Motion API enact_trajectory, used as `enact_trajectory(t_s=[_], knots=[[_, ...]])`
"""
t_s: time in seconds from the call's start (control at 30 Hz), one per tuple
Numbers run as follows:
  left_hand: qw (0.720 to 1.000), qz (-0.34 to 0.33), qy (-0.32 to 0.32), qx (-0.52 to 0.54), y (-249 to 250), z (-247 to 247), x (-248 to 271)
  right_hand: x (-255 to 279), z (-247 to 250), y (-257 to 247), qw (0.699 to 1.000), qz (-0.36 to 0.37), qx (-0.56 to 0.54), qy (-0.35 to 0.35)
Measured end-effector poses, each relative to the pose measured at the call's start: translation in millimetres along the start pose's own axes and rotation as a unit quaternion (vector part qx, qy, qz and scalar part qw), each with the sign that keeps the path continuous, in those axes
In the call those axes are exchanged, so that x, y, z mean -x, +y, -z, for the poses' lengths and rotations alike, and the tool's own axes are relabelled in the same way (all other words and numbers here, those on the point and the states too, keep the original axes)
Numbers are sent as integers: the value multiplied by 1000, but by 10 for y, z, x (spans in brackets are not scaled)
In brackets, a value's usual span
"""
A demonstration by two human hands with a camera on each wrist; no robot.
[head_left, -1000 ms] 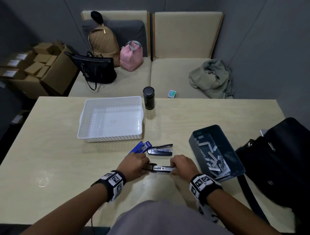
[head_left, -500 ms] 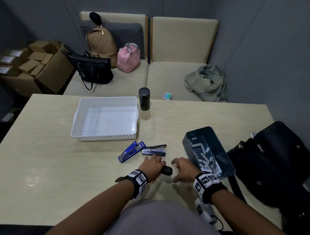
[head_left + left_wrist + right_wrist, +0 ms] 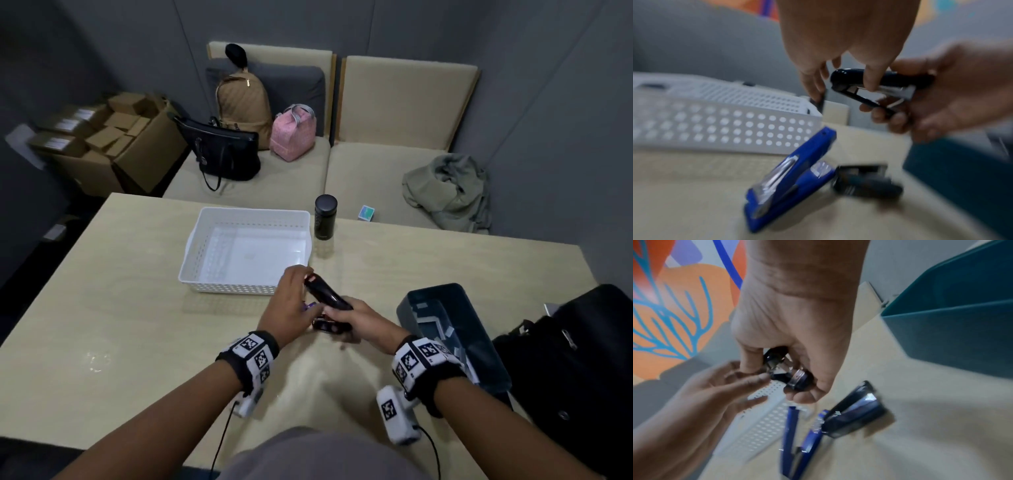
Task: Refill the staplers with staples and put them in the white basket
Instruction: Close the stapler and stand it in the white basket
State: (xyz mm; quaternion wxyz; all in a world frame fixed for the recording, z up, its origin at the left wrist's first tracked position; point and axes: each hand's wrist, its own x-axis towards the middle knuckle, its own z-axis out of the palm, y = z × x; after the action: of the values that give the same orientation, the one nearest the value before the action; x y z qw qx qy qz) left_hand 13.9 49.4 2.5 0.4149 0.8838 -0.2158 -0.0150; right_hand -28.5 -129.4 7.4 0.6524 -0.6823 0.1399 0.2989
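While the table (image 3: 137,308) spreads pale and wide under everything, the white basket (image 3: 250,286) sits on it just ahead of my hands with nothing in it that I can see, so no stapler has gone in yet. To my right stands the dark bin (image 3: 442,291) with the loose staples (image 3: 426,320) lying in it, near my right wrist. Two staplers lie on the table below my hands — the blue stapler (image 3: 789,178) lying open just in front of the basket's near wall, and a dark stapler (image 3: 867,183) right beside it. The black stapler (image 3: 327,294) is the one in hand, lifted off the table between basket and bin: my right hand (image 3: 359,320) is curled round its back end, fingers underneath, and my left hand (image 3: 291,305) meets its front end, the thumb on the side and the fingers (image 3: 813,84) loosely spread; the blur keeps me from telling whether they pinch it. I judge I'm at the opening step on this one — its top and base look only slightly parted. Next I need to swing the top fully back while my right hand keeps the base steady, then reach to the bin for a strip of staples.
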Motion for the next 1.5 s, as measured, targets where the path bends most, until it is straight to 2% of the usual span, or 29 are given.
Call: enact_trajectory(t_s=[0.03, 0.07, 0.13, 0.17, 0.23, 0.3, 0.33, 0.47, 0.53, 0.63, 0.7, 0.8, 0.97, 1.03, 1.13, 1.2, 1.37, 1.5], knots=[[994, 77, 19, 76, 22, 81, -45, -46, -62, -116, 999, 21, -26, 11], [972, 156, 1, 175, 62, 144, -96, -96, -124, -233, 998, 39, -35, 17], [889, 268, -67, 366, 58, 215, -220, -271, -301, -445, 998, 63, -20, 12], [872, 287, -73, 389, 32, 234, -293, -341, -391, -543, 998, 69, 0, 2], [885, 304, -32, 351, -56, 289, -459, -490, -497, -651, 992, 61, 113, 12], [894, 321, 12, 311, -185, 360, -648, -515, -506, -719, 969, 39, 241, 37], [894, 330, 14, 303, -274, 386, -749, -511, -483, -721, 960, 40, 274, 45], [921, 354, -48, 158, -612, 459, -1126, -528, -284, -502, 959, 32, 276, 56], [926, 360, -77, 82, -735, 426, -1279, -511, -189, -346, 958, 36, 268, 92], [920, 376, -113, -2, -860, 288, -1463, -466, -26, -124, 954, 41, 259, 144], [909, 393, -131, -43, -901, 133, -1544, -436, 82, 11, 953, 36, 261, 149], [914, 371, -123, -106, -907, -74, -1629, -402, 223, 160, 951, 30, 270, 145], [921, 350, -118, -124, -800, -200, -1745, -394, 367, 218, 947, 40, 280, 154], [928, 319, -126, -146, -745, -166, -1741, -405, 354, 220, 946, 37, 291, 139], [931, 266, -165, -189, -769, -114, -1656, -438, 306, 253, 938, 14, 330, 104], [926, 253, -192, -205, -849, -89, -1545, -425, 253, 288, 923, -9, 377, 76], [936, 252, -213, -121, -931, -32, -1439, -382, 144, 360, 900, -29, 432, 49], [924, 298, -184, -157, -877, -93, -1438, -367, 120, 383, 894, -27, 443, 60]])
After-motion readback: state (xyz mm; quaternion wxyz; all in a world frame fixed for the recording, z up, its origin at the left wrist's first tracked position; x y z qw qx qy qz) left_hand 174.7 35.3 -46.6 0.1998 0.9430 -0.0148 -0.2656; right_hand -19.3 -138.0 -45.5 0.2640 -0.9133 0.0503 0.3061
